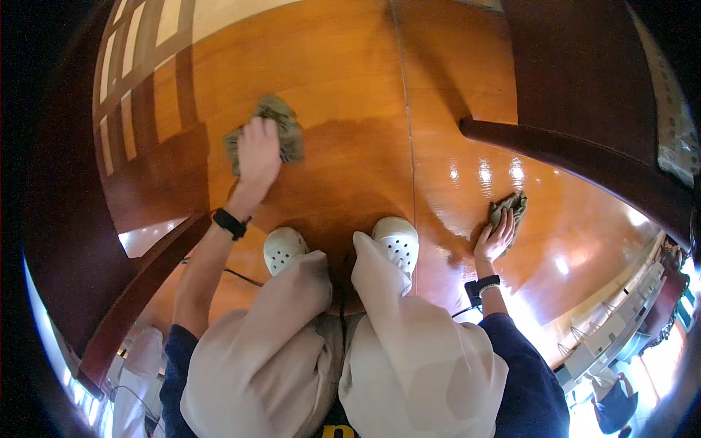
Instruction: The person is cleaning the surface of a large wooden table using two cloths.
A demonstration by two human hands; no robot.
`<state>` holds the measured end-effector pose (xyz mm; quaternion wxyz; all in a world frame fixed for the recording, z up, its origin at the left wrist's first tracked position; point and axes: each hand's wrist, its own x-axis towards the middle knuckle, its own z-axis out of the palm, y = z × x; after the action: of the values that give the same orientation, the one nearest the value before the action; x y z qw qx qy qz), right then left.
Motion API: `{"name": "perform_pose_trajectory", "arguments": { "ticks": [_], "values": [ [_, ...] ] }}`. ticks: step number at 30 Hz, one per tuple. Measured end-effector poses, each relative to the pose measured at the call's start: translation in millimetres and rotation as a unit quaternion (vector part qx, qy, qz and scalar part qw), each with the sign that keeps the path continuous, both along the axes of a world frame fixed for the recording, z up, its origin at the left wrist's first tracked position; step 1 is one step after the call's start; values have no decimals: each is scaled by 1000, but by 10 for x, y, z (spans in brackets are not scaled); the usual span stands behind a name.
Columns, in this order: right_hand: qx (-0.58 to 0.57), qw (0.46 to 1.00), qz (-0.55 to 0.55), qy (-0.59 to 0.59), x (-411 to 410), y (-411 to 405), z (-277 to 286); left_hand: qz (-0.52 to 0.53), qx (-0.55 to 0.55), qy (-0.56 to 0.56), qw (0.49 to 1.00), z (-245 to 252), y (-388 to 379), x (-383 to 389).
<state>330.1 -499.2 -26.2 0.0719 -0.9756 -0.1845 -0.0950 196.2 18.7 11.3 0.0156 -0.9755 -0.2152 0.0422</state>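
Note:
My left hand [258,153] presses a crumpled olive-green cloth [287,123] against a glossy orange-brown floor [350,87], its fingers bent over the fabric. The hand and cloth look slightly blurred. Out to the right, my right hand [497,235] lies with its fingers stretched along a second, folded olive cloth [518,206], also on the floor. That floor looks shiny around the second cloth. Each wrist wears a black band. Between my arms, my white perforated clogs [395,241] stand on the floor beneath my bent knees.
Dark wooden furniture rises on the left [65,180] and on the right [580,71]. Its curved legs [575,159] reach the floor near both arms. A thin floor seam [407,115] runs beside my right clog. At lower right are a pale cabinet [613,323] and another person [616,405].

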Motion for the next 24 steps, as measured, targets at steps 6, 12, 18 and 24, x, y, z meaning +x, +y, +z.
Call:
{"name": "perform_pose_trajectory", "arguments": {
  "ticks": [6, 12, 18, 24],
  "values": [
    [-4, 1000, 14, 3, 15, 53, 53, -209, -110, -37, 971, 55, -838, -4],
    [6, 1000, 0, 11, 23, 102, 17, -211, -189, -110, 953, 24, -707, 15],
    [-78, 963, 236, 101, 70, 770, 93, 14, -177, -115, 977, 66, 88, -25],
    [-100, 873, 444, 174, 485, 2546, 327, 85, -120, -3, 989, 34, 593, 56]
  ]
}}
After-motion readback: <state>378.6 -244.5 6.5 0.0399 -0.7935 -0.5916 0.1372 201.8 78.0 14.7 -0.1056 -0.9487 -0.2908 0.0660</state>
